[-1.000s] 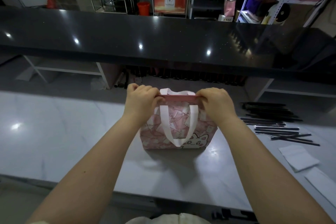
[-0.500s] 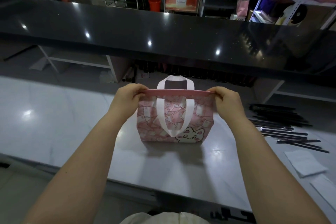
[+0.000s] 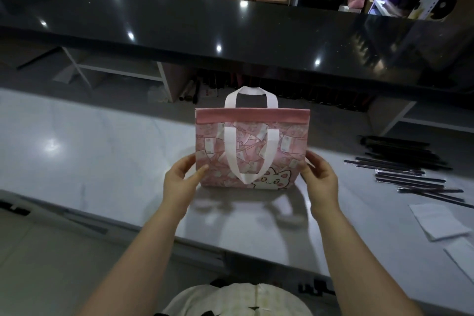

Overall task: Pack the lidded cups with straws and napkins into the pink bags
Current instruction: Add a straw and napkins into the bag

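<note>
Flanking the pink bag (image 3: 252, 146), hands (image 3: 179, 182) (image 3: 322, 182) pinch its sides.

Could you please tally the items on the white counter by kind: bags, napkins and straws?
pink bag: 1
white napkins: 2
black straws: an overlapping pile, too tangled to count
Total counted: 3, plus the straws

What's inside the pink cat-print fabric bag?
Nothing visible: the pink cat-print fabric bag is closed flat along its top band, hiding any contents.
</note>
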The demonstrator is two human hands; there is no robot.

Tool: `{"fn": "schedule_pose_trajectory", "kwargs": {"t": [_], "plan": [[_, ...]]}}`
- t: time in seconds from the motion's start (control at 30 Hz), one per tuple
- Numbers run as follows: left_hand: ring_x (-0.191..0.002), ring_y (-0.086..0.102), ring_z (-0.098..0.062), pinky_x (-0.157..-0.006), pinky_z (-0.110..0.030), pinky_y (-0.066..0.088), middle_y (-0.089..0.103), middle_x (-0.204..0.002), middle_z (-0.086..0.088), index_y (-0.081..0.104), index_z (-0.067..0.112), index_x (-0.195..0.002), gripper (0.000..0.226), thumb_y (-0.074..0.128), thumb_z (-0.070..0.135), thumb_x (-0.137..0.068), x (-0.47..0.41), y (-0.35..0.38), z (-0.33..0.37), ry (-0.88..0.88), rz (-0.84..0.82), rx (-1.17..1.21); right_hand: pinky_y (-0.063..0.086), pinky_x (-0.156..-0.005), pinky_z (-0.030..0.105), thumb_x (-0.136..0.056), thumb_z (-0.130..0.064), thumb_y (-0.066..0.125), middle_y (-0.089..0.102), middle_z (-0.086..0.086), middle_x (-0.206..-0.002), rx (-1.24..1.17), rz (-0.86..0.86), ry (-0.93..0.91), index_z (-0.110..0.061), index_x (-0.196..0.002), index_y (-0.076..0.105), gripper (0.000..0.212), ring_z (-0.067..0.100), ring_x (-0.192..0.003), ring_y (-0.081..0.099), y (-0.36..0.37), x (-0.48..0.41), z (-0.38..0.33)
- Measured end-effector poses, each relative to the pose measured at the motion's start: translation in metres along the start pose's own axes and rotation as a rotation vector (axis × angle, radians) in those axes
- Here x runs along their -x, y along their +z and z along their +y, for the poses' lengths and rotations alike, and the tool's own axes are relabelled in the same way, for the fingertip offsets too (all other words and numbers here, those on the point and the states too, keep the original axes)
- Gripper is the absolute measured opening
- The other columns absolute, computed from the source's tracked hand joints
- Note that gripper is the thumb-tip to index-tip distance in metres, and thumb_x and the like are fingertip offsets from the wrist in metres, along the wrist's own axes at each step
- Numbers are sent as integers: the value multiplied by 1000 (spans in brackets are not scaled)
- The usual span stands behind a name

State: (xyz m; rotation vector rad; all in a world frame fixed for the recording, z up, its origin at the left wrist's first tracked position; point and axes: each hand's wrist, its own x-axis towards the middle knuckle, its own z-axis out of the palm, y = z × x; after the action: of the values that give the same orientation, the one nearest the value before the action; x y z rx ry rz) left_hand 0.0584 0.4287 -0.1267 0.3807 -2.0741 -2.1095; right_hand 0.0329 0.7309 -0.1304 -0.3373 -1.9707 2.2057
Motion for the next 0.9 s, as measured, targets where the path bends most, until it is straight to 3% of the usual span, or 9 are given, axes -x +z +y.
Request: {"fn": "schedule_pose_trajectory", "kwargs": {"t": [0.13,0.23,0.33,0.43,0.57,0.73,0.9], "plan": [[-111,65,-10,-95,-38,54,72,-113,7,69,32,-110,34,77,18,-81,2,3,-13,-33,69,79,55,-79,20,-80,-20,76,70,-8,-117,-58,-74,5,-26,-124,62,47,6,-109,64,6,6,10],[-105,67,-8,-89,-29,56,73,-107,10,69,29,-109,30,68,7,-89,-2,4,-12,-2,92,67,54,-78,17,-86,-5,70,73,-10,-107,-40,-58,-29,-25,-113,68,34,7,-103,67,10,4,9],[-102,68,-9,-87,-25,56,74,-100,12,69,31,-102,27,66,6,-90,0,7,-11,18,95,53,55,-80,20,-89,-4,66,74,-8,-102,-33,-81,-41,-24,-104,70,25,10,-100,69,11,7,10],[-108,66,-12,-89,-29,54,72,-111,7,68,31,-106,31,69,5,-88,-4,3,-11,32,40,44,56,-87,27,-87,-6,68,74,-6,-106,-30,-74,-27,-24,-107,69,27,11,-104,67,6,7,11],[-112,63,-7,-91,-25,53,70,-117,9,64,31,-115,38,71,7,-87,-10,0,-2,58,-81,-10,52,-93,33,-83,-14,75,58,-8,-134,17,-107,21,-27,-133,52,56,9,-121,55,1,-1,5],[-91,70,-3,-73,-14,55,75,-95,14,67,29,-103,25,64,6,-92,-7,16,1,7,-59,3,56,-85,29,-89,-8,67,69,-16,-114,10,-215,65,-25,-139,46,57,7,-108,64,11,-1,4],[-87,71,-6,-71,-16,55,76,-92,10,71,28,-96,21,67,8,-91,-3,19,-5,-3,14,23,55,-84,27,-91,-5,64,65,-3,-123,2,-214,57,-21,-139,47,53,13,-112,62,10,-2,1]]}}
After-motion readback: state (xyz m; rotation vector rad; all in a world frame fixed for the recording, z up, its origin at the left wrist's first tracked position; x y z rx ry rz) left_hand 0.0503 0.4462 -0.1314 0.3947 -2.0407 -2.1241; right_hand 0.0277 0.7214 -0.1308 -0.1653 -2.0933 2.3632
